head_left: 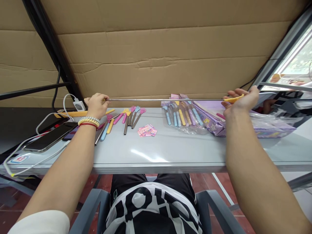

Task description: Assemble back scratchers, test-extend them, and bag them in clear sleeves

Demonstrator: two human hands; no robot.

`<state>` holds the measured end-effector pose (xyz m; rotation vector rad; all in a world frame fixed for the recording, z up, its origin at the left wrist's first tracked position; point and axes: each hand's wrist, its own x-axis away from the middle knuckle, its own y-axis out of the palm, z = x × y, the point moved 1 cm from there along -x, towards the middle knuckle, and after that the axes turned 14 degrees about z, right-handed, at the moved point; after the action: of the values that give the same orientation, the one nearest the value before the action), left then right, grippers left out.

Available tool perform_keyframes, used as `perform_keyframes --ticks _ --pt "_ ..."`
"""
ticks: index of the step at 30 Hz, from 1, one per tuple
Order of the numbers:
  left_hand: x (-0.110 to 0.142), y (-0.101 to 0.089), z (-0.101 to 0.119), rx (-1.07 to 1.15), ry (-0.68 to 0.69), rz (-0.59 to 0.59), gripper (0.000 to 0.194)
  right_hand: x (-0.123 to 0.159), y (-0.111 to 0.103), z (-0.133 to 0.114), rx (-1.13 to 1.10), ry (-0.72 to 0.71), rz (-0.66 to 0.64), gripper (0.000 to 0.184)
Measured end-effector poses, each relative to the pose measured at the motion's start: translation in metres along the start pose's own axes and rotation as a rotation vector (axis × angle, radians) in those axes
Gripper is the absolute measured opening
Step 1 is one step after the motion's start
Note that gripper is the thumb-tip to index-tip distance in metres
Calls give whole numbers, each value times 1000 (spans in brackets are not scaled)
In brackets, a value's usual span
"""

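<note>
One printed shirt (153,211) faces the straight-edged, glossy bench (190,149), with open room behind its front edge. The left hand (94,104) is closed on one end of a slim metal rod (143,99) spanning above the bench; the right hand (243,103), palm up, curls loosely about its yellow claw (235,98). Beyond lie loose claws (137,121), uncounted through overlap, glossy pink cards (147,130) and one crinkled clear bag (195,130).

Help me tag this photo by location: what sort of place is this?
Probably a small packing or assembly workstation: loose telescopic back scratchers and pink cards lie on a pale table near bagged back scratchers.
</note>
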<state>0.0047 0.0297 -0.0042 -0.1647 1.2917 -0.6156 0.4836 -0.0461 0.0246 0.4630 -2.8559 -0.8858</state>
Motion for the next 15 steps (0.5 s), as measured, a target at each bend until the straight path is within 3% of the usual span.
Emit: perform_keyframes --ticks 6,12,15 --pt "-2 -2 -3 60 1 23 21 -2 0 0 48 8 14 25" --pt "0 -5 -4 144 -80 -60 28 -5 -1 2 95 -88 41 6" --pt "1 -4 -5 136 -67 -122 26 -7 -1 3 115 -117 76 8"
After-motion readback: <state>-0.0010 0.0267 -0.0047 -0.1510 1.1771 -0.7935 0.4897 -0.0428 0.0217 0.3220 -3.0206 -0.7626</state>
